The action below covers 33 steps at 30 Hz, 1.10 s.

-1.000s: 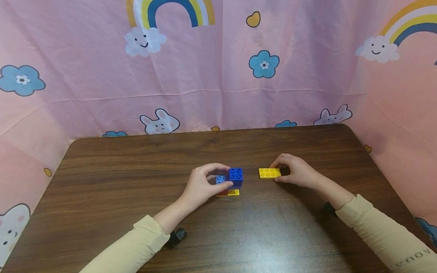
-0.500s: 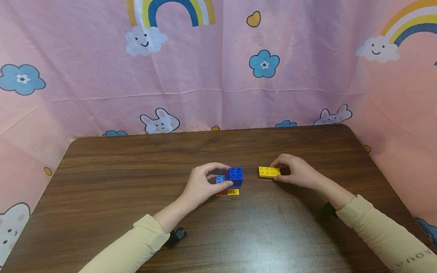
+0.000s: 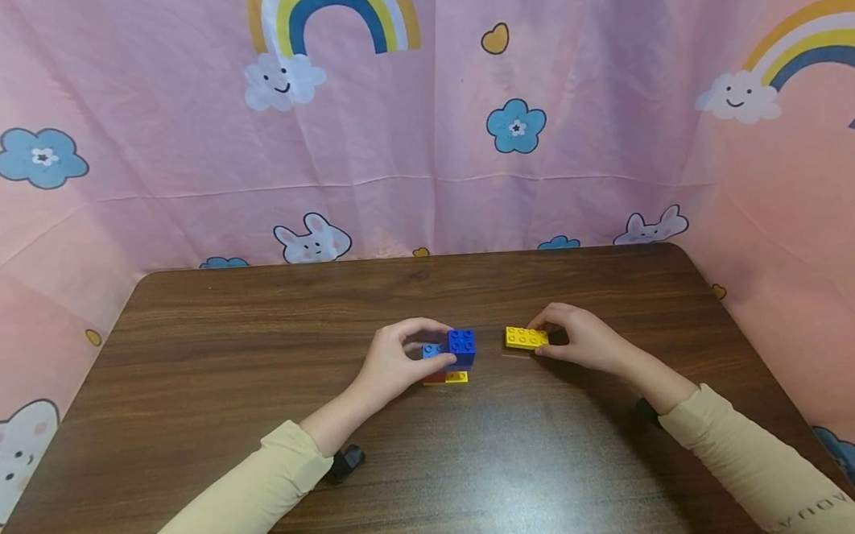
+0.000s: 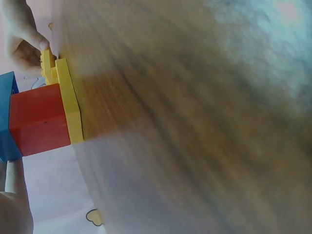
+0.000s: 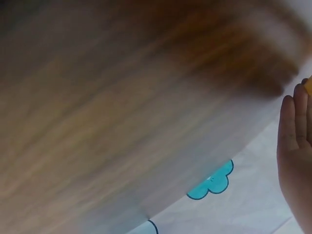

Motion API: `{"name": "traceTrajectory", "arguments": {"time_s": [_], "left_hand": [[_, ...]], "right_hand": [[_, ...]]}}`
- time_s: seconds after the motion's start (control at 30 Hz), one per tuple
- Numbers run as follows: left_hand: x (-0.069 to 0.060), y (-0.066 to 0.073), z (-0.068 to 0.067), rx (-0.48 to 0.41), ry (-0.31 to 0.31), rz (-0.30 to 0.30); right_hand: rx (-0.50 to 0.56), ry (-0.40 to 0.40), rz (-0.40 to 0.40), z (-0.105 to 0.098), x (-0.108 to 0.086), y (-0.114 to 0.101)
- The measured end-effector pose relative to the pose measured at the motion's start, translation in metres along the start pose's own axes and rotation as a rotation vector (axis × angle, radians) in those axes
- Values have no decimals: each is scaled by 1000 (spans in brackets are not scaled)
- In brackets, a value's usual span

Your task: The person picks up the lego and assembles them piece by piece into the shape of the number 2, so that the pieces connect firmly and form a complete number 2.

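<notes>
Around the middle of the table a small stack of toy building bricks stands within my left hand [image 3: 392,359]. Its thumb and fingers grip the stack at the dark blue brick [image 3: 462,342] on top. A lighter blue brick [image 3: 429,351] shows beside that one. Lower down come a red brick [image 4: 41,119] and a flat yellow brick [image 4: 71,102] at the bottom. To the right, my right hand [image 3: 579,338] pinches another yellow brick [image 3: 524,338] by its right end, apart from the stack and seemingly just off the table. Its far fingertips are partly hidden.
The brown wooden table [image 3: 270,307] reaches back to a pink printed curtain [image 3: 391,124], which also hangs at both sides. Black wrist-worn devices show below the left wrist [image 3: 346,463] and the right wrist [image 3: 647,410].
The yellow brick in my right hand has tilted and risen slightly, and a thin streak now shows on the table below it. My left hand and the stack have stayed in place.
</notes>
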<state>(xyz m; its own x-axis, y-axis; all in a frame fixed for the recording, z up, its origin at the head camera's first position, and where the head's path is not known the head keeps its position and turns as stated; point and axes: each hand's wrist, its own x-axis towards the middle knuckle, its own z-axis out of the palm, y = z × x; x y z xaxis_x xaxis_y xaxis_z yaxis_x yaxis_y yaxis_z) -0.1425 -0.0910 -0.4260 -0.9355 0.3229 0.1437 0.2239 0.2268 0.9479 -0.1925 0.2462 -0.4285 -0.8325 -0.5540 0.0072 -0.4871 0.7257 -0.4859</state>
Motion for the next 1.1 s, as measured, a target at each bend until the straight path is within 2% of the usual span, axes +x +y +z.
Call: {"name": "traceTrajectory", "arguments": {"time_s": [0.33,0.63,0.87,1.1], "left_hand": [[0,3,0,2,17,33],[1,2,-1,2,8,45],[1,3,-1,2,7,58],[3,3,0,8,8,56]], "right_hand": [[6,26,-27,-2,1,-6],[15,53,-52,-4,4,-13],[48,73,-76,-8,4,-27],[38,88,-120,-10,4,-39]]}}
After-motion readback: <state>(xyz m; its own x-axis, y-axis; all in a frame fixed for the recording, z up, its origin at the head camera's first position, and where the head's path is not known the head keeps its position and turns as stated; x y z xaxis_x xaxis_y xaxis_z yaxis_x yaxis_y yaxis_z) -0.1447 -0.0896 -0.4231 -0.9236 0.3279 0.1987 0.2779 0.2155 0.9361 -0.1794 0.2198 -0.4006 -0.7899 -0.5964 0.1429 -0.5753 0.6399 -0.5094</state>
